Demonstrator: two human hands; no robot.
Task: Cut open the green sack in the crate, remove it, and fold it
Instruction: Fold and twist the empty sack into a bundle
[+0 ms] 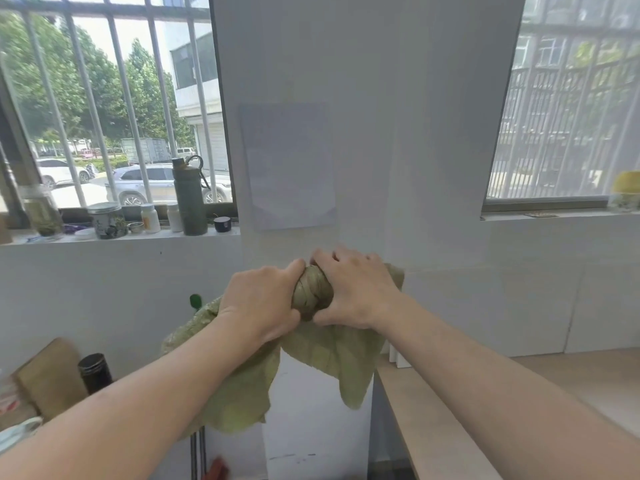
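Note:
I hold the green sack (332, 355) up in the air in front of a white wall. Its middle is gathered into a tight twisted roll (311, 292) between my hands, and loose woven cloth hangs down on both sides. My left hand (259, 303) grips the roll from the left. From the right, my right hand (356, 289) closes over it, thumb underneath. The two hands sit side by side, almost touching. No crate and no cutting tool are in view.
A wooden tabletop (485, 420) runs along the lower right. On the windowsill at left stand a dark green bottle (188, 199), jars and small pots. A dark bottle (94, 372) and a brown board (48, 375) are at lower left. Barred windows flank the wall.

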